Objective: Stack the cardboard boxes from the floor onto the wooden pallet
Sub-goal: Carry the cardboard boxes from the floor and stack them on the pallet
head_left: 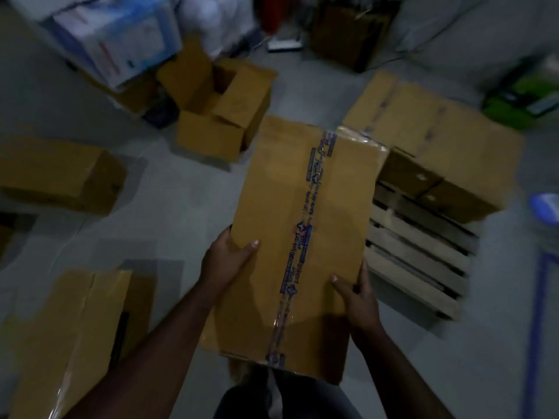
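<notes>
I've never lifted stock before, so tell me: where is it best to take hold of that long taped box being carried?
Probably by its two long side edges near the close end, one hand from each side. The taped box is long and narrow with smooth faces and no handles, so opposed palms pinch it best. That is how the left hand and right hand grip it now, thumbs on top, beside the wooden pallet.

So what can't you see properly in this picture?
Head view:
- Held box: contents hidden, taped shut; underside faces away.
- Left hand and right hand: fingers hidden behind its sides.
- Pallet: far part covered by stacked boxes.
- Tape print: too blurred.
</notes>
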